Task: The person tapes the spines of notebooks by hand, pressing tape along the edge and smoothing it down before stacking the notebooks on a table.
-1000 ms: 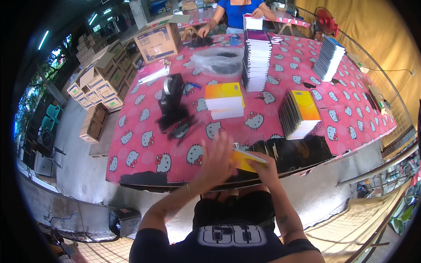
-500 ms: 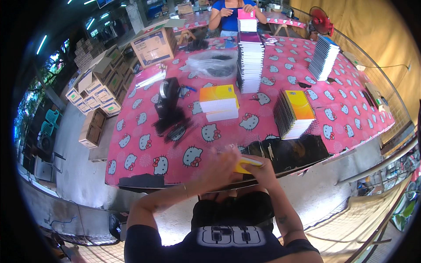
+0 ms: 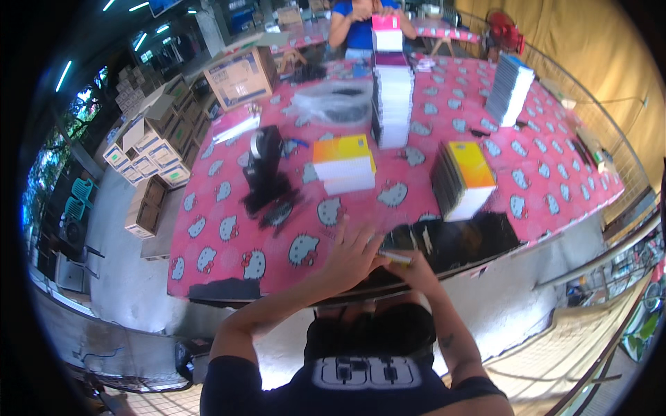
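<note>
At the table's near edge my right hand (image 3: 415,270) is closed on a thin notebook (image 3: 395,257) with a yellow cover, of which little more than an edge shows. My left hand (image 3: 354,256) lies against the notebook's left side, fingers stretched and spread; it hides much of the notebook. Just beyond and to the right stands a stack of yellow-orange spiral notebooks (image 3: 468,170). A pile of yellow-covered page blocks (image 3: 343,163) sits farther off, left of that stack. To its left lies a heap of black binding coils (image 3: 274,201).
A tall notebook stack (image 3: 393,104) rises mid-table, with another stack (image 3: 510,90) at far right. A clear plastic bag (image 3: 336,100), a black device (image 3: 263,156) and a carton (image 3: 239,76) stand toward the left. Across the table, a person in blue (image 3: 361,31) handles something pink.
My left hand has gone from a blurred, bunched pose to spread fingers, shifting slightly left. The notebook in my right hand has turned more edge-on, showing less yellow cover.
</note>
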`<state>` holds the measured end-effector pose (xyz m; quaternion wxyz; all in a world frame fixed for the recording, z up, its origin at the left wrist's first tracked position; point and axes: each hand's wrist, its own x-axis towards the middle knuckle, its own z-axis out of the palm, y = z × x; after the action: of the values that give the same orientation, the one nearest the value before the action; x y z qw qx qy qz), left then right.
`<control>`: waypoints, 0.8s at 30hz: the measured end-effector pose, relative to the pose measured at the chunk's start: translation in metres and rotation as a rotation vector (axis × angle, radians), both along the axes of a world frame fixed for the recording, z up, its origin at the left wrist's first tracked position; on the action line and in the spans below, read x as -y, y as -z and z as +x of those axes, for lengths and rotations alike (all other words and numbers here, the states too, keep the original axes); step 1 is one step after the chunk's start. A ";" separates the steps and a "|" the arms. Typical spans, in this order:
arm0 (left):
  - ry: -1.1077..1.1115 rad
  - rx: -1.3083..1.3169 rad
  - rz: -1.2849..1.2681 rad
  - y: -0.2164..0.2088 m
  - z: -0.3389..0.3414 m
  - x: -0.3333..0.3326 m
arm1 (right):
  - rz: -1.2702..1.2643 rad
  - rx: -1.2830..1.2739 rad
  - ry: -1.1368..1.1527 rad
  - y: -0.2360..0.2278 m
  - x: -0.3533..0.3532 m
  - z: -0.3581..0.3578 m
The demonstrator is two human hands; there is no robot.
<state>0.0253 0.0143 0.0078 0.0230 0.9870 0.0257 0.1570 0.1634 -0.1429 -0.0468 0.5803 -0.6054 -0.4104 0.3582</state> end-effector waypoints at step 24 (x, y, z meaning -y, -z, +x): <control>0.038 0.087 -0.006 0.027 0.001 0.035 | 0.101 0.126 0.020 0.028 -0.008 0.001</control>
<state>0.0266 -0.0204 -0.0193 0.0302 0.9794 0.0064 0.1993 0.1647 -0.1349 -0.0744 0.5865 -0.6008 -0.4577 0.2926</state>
